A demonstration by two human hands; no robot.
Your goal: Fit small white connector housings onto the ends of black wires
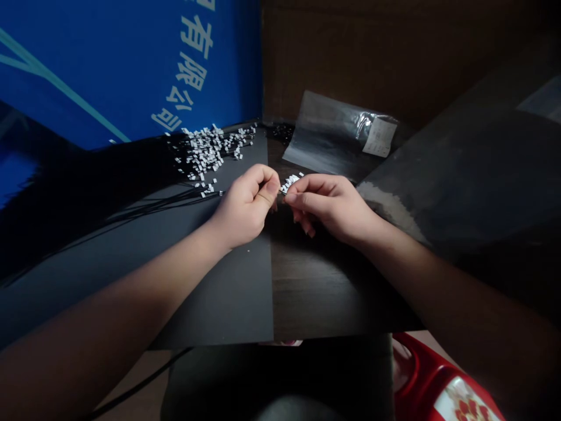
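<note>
Left hand (245, 204) gripping thin black cable (197, 196); right hand (328, 207) pinching small white rectangular tags (290, 183). Slipping fingers risking dropped tags; hard tugging risking tangled cable.

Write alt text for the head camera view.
The bare left hand and right hand pinch tiny white rectangular pieces on thin black wires at the edge of a matte black sheet. Behind lies a heap of the same wired white pieces, beside a clear plastic bag with a white label.
</note>
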